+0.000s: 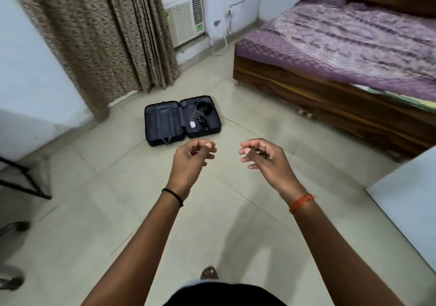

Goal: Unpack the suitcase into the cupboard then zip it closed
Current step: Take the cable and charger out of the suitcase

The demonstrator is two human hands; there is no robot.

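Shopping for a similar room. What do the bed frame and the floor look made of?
Bed frame: looks like dark brown wood or wood veneer, glossy; streaked grain and sheen show, though laminate is possible. Floor: large pale tiles, polished, likely ceramic or stone; thin joint lines and soft reflections show.

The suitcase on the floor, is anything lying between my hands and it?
Nothing visible: only bare floor tiles lie between the empty left hand, right hand and the open suitcase.
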